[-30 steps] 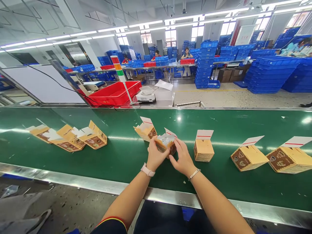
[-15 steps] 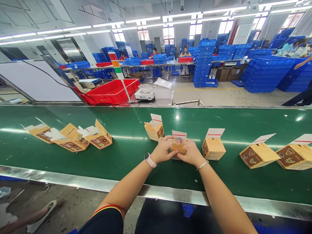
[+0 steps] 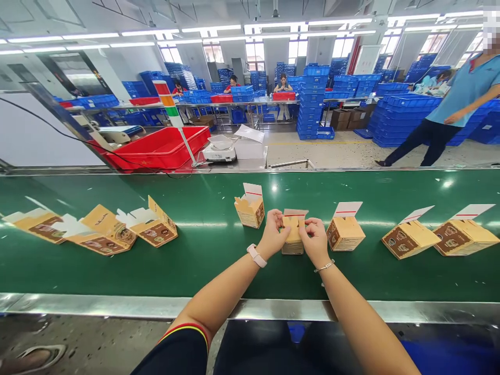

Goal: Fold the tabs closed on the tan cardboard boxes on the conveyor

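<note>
A small tan box (image 3: 292, 246) stands on the green belt between my hands, its front flap folded over the top and a white flap raised behind. My left hand (image 3: 276, 234) grips its left side, fingers bent round the upper edge. On the right side, my right hand (image 3: 314, 239) pinches the top edge with thumb and fingers. Just left of my left hand is an open box (image 3: 250, 212) with raised flaps. To the right of my right hand sits another box (image 3: 346, 234), its top covered and its white flap with a red line upright.
Two more boxes, one (image 3: 408, 240) nearer and one (image 3: 464, 237) farther, lie at the right of the belt (image 3: 211, 271). Several open boxes (image 3: 154, 226) lie at the left. Behind the belt are a red bin (image 3: 156, 151) and a scale (image 3: 219, 152). A person in blue (image 3: 457, 104) stands beyond.
My hands have moved apart to the box's two sides, and its tan flap now lies over the top. The view has shifted, and the person in blue has come further into view at right.
</note>
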`<action>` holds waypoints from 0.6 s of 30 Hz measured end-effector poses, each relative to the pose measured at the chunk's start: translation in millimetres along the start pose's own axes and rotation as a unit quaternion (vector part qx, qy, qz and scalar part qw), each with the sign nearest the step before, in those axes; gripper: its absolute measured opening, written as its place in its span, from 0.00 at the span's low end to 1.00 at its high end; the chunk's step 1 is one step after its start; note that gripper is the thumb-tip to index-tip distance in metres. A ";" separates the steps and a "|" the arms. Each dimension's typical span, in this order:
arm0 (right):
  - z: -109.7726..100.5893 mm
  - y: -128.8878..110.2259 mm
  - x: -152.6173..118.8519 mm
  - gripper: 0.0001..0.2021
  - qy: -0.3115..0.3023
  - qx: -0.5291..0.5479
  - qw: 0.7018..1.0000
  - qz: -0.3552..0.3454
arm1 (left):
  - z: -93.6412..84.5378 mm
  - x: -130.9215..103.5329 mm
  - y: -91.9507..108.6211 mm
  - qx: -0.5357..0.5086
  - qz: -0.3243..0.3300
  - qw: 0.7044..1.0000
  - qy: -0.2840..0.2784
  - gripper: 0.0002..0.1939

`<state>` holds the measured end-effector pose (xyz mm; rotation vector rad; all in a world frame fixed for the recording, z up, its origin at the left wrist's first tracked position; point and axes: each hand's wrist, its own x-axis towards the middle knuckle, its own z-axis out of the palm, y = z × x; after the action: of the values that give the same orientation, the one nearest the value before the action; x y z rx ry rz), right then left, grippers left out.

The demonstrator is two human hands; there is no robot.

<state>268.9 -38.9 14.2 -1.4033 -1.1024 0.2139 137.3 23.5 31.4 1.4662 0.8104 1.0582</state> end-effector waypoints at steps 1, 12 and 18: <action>-0.6 1.2 -2.0 0.17 0.020 -0.015 1.000 0.005 | 3.0 2.0 0.2 -0.001 -0.009 1.000 0.020 0.24; -11.9 3.1 -8.9 0.15 0.083 0.016 0.963 0.255 | 35.3 15.0 0.5 -0.133 -0.233 0.949 -0.167 0.13; -23.6 9.9 -4.4 0.14 0.105 0.036 0.960 0.256 | 58.1 22.4 1.3 -0.124 -0.264 0.936 -0.197 0.12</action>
<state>288.0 -55.5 8.5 -1.5850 -0.5360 0.4603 199.4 22.1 36.6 1.1028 0.6932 0.4196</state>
